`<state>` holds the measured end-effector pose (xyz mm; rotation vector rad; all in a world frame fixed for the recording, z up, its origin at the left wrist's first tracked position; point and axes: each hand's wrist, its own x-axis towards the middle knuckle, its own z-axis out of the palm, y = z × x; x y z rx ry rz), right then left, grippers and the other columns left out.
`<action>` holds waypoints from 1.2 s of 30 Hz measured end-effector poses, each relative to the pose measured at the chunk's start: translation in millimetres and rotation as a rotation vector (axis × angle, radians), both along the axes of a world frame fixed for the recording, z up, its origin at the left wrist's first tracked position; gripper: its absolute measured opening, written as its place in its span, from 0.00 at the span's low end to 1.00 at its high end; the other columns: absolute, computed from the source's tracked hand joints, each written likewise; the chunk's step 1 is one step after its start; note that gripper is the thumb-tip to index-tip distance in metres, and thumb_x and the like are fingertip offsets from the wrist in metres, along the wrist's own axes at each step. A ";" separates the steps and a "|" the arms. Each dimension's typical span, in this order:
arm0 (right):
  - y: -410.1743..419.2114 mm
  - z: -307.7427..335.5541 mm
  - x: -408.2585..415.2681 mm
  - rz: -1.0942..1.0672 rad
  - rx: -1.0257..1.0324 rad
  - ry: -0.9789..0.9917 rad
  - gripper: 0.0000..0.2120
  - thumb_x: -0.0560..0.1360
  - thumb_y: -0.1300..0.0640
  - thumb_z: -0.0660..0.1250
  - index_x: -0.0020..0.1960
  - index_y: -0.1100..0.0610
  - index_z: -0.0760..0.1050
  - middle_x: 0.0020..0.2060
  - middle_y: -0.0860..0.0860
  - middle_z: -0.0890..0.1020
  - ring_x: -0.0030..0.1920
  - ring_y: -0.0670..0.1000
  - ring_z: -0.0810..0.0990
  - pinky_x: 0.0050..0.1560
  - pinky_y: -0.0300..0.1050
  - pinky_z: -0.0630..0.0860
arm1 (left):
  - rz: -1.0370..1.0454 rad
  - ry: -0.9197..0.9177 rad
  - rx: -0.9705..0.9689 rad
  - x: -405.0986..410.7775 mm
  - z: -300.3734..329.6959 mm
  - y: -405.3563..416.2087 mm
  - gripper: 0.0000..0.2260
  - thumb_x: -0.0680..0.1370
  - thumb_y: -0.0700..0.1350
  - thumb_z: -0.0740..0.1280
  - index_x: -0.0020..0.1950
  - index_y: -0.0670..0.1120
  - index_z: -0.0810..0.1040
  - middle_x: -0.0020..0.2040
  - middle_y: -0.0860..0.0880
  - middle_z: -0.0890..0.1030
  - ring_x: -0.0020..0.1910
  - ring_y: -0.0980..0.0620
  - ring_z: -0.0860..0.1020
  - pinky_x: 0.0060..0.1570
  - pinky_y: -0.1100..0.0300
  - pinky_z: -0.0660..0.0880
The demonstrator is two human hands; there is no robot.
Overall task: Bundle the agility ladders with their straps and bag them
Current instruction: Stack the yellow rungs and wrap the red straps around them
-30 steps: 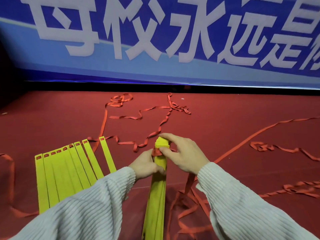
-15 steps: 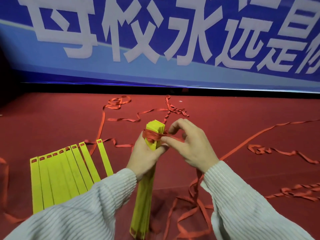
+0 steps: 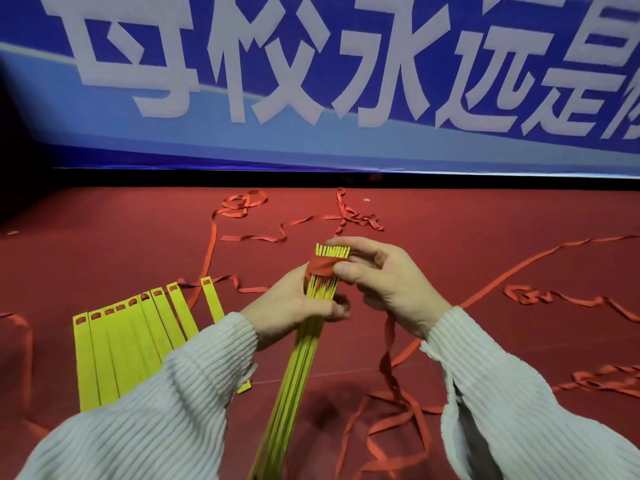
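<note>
A stack of yellow ladder rungs (image 3: 298, 372) stands tilted in front of me, its top end raised. My left hand (image 3: 294, 306) grips the stack just below the top. A red strap (image 3: 320, 266) is wrapped around the top of the stack, and my right hand (image 3: 384, 282) pinches it there with thumb and fingers. The strap trails down from under my right hand to loops on the floor (image 3: 391, 403). A second set of yellow rungs (image 3: 128, 344) lies fanned flat on the red floor at the left.
Long red straps (image 3: 277, 233) snake across the red carpet ahead, with more straps (image 3: 561, 299) at the right. A blue banner with white characters (image 3: 311, 81) rises behind the floor's far edge. No bag is in view.
The stack has been lifted and tilted up, so its end edges face me. The red strap has gone from a narrow twist to a broad band around the top.
</note>
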<state>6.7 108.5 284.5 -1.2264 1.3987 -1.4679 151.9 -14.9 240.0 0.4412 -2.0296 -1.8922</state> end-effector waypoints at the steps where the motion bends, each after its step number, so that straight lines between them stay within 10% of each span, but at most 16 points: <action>1: -0.8 1.1 4.7 -0.059 -0.024 -0.035 0.15 0.78 0.67 0.69 0.65 0.63 0.78 0.38 0.48 0.84 0.24 0.40 0.71 0.23 0.30 0.63 | 0.085 0.020 -0.002 0.0 -4.5 3.6 0.20 0.72 0.36 0.77 0.63 0.41 0.79 0.48 0.39 0.82 0.48 0.47 0.82 0.54 0.50 0.80; 9: -8.9 -6.9 21.8 -0.170 -0.052 0.244 0.18 0.75 0.63 0.76 0.64 0.56 0.79 0.54 0.50 0.87 0.58 0.47 0.85 0.57 0.43 0.81 | 0.306 0.200 -0.052 -11.5 -19.1 23.2 0.11 0.74 0.35 0.75 0.56 0.43 0.84 0.49 0.49 0.87 0.48 0.51 0.84 0.50 0.56 0.78; 13: -1.2 1.3 17.1 -0.067 -0.012 0.338 0.27 0.73 0.54 0.79 0.70 0.45 0.77 0.51 0.44 0.86 0.51 0.42 0.84 0.54 0.41 0.79 | 0.194 0.185 -0.171 -11.2 -13.0 23.5 0.12 0.73 0.31 0.70 0.53 0.42 0.84 0.50 0.42 0.85 0.49 0.45 0.82 0.54 0.45 0.79; 17: -0.5 -1.9 25.6 -0.220 0.029 0.768 0.27 0.69 0.33 0.73 0.67 0.33 0.73 0.50 0.41 0.85 0.49 0.43 0.82 0.57 0.48 0.78 | 0.121 0.198 -0.353 -14.5 -6.9 32.5 0.12 0.75 0.28 0.65 0.56 0.36 0.79 0.52 0.34 0.82 0.48 0.58 0.80 0.50 0.59 0.79; 20: -3.7 -4.4 35.2 -0.349 -0.099 0.778 0.14 0.73 0.37 0.70 0.55 0.41 0.79 0.43 0.41 0.84 0.44 0.45 0.82 0.50 0.49 0.78 | 0.096 0.177 -0.366 -12.3 -3.1 30.4 0.14 0.73 0.34 0.67 0.53 0.50 0.79 0.49 0.53 0.85 0.50 0.58 0.82 0.53 0.56 0.81; 25: -9.9 -2.3 42.3 -0.658 -0.143 0.757 0.14 0.72 0.36 0.67 0.48 0.45 0.77 0.35 0.43 0.81 0.38 0.50 0.79 0.45 0.50 0.76 | 0.599 0.107 -0.274 -16.2 -17.2 53.8 0.18 0.67 0.51 0.74 0.55 0.57 0.75 0.44 0.53 0.86 0.45 0.51 0.84 0.45 0.44 0.81; 32: -3.3 13.3 31.0 -0.455 0.065 0.748 0.31 0.65 0.29 0.72 0.66 0.34 0.71 0.54 0.40 0.85 0.57 0.49 0.82 0.60 0.51 0.77 | 0.415 0.101 -0.294 -14.7 -14.0 32.6 0.13 0.70 0.45 0.69 0.54 0.49 0.82 0.46 0.52 0.87 0.46 0.55 0.84 0.46 0.51 0.80; 36: 5.4 18.2 11.0 -0.378 -0.026 0.681 0.24 0.69 0.43 0.80 0.61 0.40 0.75 0.47 0.40 0.84 0.40 0.38 0.79 0.43 0.41 0.71 | 0.381 0.151 -0.190 -9.1 -5.7 19.3 0.08 0.78 0.38 0.74 0.57 0.44 0.82 0.49 0.47 0.87 0.46 0.59 0.82 0.50 0.63 0.77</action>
